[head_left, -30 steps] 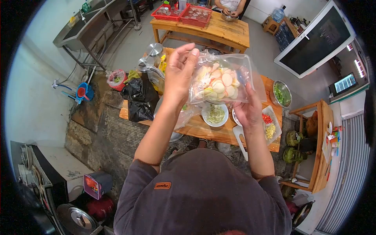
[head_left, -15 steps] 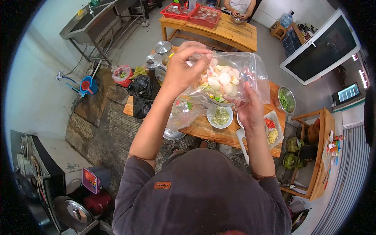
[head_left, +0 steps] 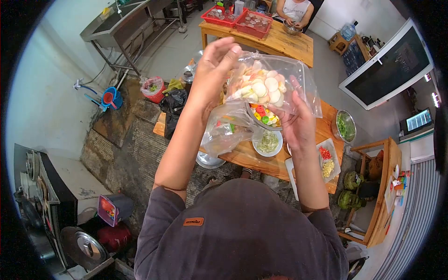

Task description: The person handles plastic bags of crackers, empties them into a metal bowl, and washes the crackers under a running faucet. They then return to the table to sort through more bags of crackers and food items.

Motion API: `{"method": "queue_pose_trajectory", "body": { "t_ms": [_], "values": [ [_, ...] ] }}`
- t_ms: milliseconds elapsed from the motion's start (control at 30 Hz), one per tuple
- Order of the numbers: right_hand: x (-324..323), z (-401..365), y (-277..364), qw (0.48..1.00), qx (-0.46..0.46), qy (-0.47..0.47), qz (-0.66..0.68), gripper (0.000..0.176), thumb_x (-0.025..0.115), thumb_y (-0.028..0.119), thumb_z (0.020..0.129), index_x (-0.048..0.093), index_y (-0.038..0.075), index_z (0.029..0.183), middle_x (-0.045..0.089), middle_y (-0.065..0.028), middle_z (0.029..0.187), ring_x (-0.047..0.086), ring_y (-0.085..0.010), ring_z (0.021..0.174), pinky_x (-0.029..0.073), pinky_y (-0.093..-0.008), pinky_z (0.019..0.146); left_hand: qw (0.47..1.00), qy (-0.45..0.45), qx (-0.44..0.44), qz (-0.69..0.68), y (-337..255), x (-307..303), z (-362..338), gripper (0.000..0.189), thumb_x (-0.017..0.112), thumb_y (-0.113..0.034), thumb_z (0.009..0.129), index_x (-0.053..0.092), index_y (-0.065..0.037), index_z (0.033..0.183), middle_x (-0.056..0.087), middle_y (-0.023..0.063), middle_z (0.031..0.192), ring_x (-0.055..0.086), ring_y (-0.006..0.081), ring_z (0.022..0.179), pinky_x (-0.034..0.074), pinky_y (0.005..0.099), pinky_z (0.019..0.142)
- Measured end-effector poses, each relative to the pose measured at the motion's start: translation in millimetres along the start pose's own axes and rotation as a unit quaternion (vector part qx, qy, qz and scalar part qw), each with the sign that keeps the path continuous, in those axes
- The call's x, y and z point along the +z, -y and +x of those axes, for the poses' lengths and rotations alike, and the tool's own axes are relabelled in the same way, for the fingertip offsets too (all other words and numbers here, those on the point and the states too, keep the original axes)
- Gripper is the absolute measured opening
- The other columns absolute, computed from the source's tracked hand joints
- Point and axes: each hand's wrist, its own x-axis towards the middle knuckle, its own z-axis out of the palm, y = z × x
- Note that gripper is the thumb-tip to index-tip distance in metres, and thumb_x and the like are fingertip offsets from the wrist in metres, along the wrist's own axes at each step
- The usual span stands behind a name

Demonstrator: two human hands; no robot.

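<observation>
A clear plastic bag (head_left: 301, 74) full of pale round slices (head_left: 261, 86) is held up between my two hands. My left hand (head_left: 217, 67) is closed on its upper left edge, with the fingers curled and the thumb towards the bag. My right hand (head_left: 298, 123) grips the lower right side, some fingers seen through the plastic. Just below is a metal bowl with colourful pieces (head_left: 266, 116), partly covered by the bag. A second loose clear bag (head_left: 228, 133) lies left of it. A white bowl of thin green shreds (head_left: 268, 141) sits nearer to me.
On the wooden table (head_left: 247, 158) are a tray of chopped red and yellow bits (head_left: 329, 161) and a black bag (head_left: 175, 109). A metal bowl of greens (head_left: 344, 126) stands at the right. Across the room, a person (head_left: 295, 11) sits behind another table with red crates (head_left: 254, 23).
My left hand has risen slightly and its fingers have loosened from their tight pinch at the bag's top. The bag has tipped and shifted, showing more of the colourful pieces beneath. The view has moved slightly.
</observation>
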Motion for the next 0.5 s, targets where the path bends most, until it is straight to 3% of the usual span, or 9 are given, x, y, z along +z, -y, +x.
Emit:
{"method": "queue_pose_trajectory", "body": {
  "t_ms": [67, 100, 167, 267, 500],
  "values": [
    [5.9, 1.7, 5.7, 1.0, -0.014, -0.012, -0.005, 0.054, 0.046, 0.019, 0.104, 0.026, 0.002, 0.152, 0.047, -0.0192, 0.145, 0.056, -0.0326, 0.125, 0.06, -0.0456, 0.091, 0.999, -0.03, -0.011, -0.033, 4.5, -7.6, 0.5, 0.069, 0.076, -0.03, 0.089, 0.042, -0.002, 0.142, 0.063, 0.0124, 0.12, 0.057, 0.0178, 0.116, 0.046, 0.0314, 0.096],
    [6.0, 3.4, 6.6, 1.0, -0.016, -0.011, -0.005, 0.054, 0.046, 0.019, 0.104, 0.026, 0.002, 0.152, 0.047, -0.0192, 0.145, 0.056, -0.0326, 0.125, 0.06, -0.0456, 0.091, 0.999, -0.029, -0.009, -0.034, 3.1, -7.8, -2.6, 0.069, 0.076, -0.03, 0.089, 0.042, -0.002, 0.142, 0.063, 0.0124, 0.12, 0.057, 0.0178, 0.116, 0.046, 0.0314, 0.096],
    [5.8, 5.5, 6.8, 1.0, -0.012, -0.011, -0.002, 0.054, 0.044, 0.02, 0.105, 0.025, 0.001, 0.152, 0.045, -0.0189, 0.146, 0.056, -0.0327, 0.126, 0.06, -0.0451, 0.091, 0.995, 0.037, -0.082, -0.031, 1.1, -8.2, -17.2, 0.092, 0.078, -0.034, 0.087, 0.023, 0.003, 0.151, 0.056, 0.0198, 0.134, 0.053, 0.0222, 0.126, 0.044, 0.0335, 0.101],
    [10.9, 6.9, 2.6, 1.0, -0.023, -0.012, -0.012, 0.052, 0.043, 0.023, 0.105, 0.029, 0.003, 0.152, 0.045, -0.0185, 0.147, 0.055, -0.031, 0.127, 0.059, -0.043, 0.095, 0.992, 0.091, -0.076, -0.039, 15.6, -8.1, -27.6, 0.101, 0.079, -0.032, 0.086, 0.015, 0.008, 0.152, 0.05, 0.0222, 0.142, 0.05, 0.0235, 0.13, 0.043, 0.0339, 0.104],
    [11.4, 10.6, -11.3, 1.0, -0.018, 0.015, 0.012, 0.055, 0.044, 0.023, 0.106, 0.024, 0.004, 0.153, 0.042, -0.0172, 0.149, 0.055, -0.032, 0.127, 0.058, -0.0447, 0.093, 0.998, 0.048, -0.016, -0.031, 8.9, -9.4, -35.0, 0.091, 0.08, -0.016, 0.085, 0.023, 0.008, 0.151, 0.046, 0.0205, 0.146, 0.047, 0.0233, 0.133, 0.037, 0.0344, 0.111]
  ]
}}
